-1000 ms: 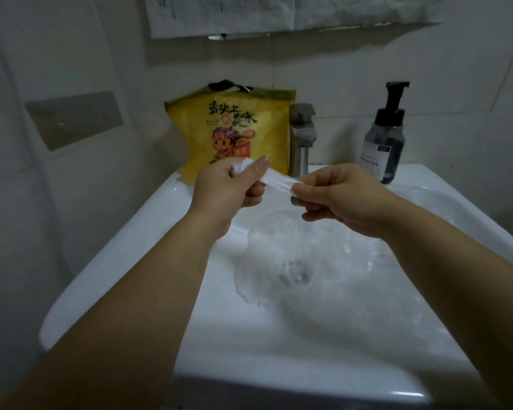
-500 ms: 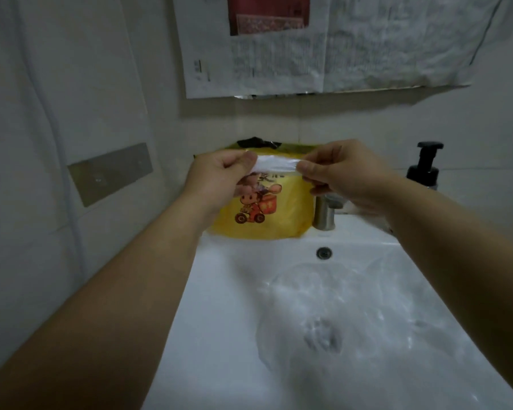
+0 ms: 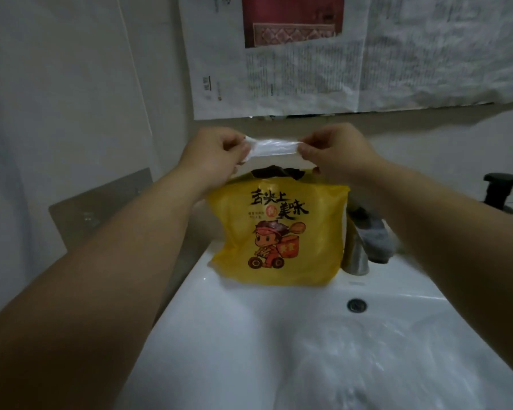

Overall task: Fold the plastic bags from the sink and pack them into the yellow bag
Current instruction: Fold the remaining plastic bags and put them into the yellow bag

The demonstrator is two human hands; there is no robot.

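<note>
A clear plastic bag folded into a narrow strip point(image 3: 271, 148) is stretched level between my hands. My left hand point(image 3: 212, 156) pinches its left end and my right hand point(image 3: 335, 152) pinches its right end. Both hands hover just above the dark open mouth of the yellow bag point(image 3: 279, 232), which stands upright on the back ledge of the white sink point(image 3: 219, 335) and bears a cartoon delivery rider. More clear plastic bags point(image 3: 397, 356) lie crumpled in the basin at the lower right.
A metal tap point(image 3: 357, 253) stands right of the yellow bag, partly behind my right forearm. A black pump bottle point(image 3: 499, 190) is at the far right. Newspaper sheets point(image 3: 338, 54) cover the wall above. A grey plate point(image 3: 101, 208) is fixed to the left wall.
Both hands have carried the folded strip up from over the basin to above the yellow bag's mouth. My view has tilted upward toward the wall.
</note>
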